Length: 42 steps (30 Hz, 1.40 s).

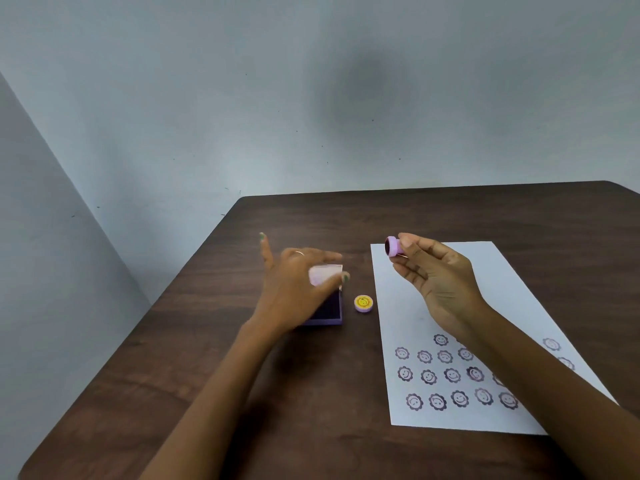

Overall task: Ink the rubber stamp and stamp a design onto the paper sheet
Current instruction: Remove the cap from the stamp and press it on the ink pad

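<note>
My right hand (434, 282) holds a small pink round rubber stamp (393, 246) by its fingertips, lifted above the top left corner of the white paper sheet (446, 306), its dark inked face turned left. The sheet carries several purple smiley-flower prints in rows on its near half. My left hand (294, 289) rests over the purple ink pad (329, 311), with thumb and fingers on its raised pale lid (323, 273). The dark pad surface shows below the lid.
A small yellow-topped pink cap with a smiley face (363, 303) lies on the dark wooden table (207, 375) between the ink pad and the sheet. A pale wall stands behind the table's far edge.
</note>
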Tool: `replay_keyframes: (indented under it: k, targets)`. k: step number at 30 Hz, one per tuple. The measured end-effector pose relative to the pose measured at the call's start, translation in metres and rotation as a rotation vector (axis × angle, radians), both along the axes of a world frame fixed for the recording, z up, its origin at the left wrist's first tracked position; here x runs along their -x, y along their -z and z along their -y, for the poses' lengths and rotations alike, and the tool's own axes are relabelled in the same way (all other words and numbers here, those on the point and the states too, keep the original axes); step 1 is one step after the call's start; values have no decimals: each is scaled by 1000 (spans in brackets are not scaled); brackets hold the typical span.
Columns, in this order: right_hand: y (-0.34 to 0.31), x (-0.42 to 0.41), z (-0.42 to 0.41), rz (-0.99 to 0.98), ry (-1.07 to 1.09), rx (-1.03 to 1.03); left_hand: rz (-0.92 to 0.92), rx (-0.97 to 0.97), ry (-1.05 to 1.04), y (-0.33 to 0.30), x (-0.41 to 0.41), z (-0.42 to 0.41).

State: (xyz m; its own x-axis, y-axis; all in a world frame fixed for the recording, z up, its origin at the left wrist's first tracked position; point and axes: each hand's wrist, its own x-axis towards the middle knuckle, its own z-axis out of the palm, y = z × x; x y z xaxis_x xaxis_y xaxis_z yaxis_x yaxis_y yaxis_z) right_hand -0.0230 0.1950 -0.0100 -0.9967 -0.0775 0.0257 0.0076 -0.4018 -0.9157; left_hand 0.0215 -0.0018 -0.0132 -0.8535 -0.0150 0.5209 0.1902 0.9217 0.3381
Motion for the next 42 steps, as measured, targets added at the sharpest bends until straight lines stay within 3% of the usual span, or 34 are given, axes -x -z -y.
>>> replay_keyframes:
  k: [4, 9, 16, 21, 32, 42]
  targets:
    - [-6, -2, 0, 49, -89, 92, 113, -159, -85, -8, -5, 39]
    - [-8, -4, 2, 37, -176, 81, 410, -410, 19, 6, -32, 79]
    - [-9, -8, 5, 127, -361, 215, 508, -446, 53, 11, -35, 89]
    - [-9, -19, 20, -74, -352, -83, 513, -321, 87, 14, -35, 90]
    - [-2, -31, 90, -675, -284, -778, 536, -281, 78, 11, -36, 92]
    - [8, -32, 102, -836, -308, -959, 544, -280, 71, 11, -37, 93]
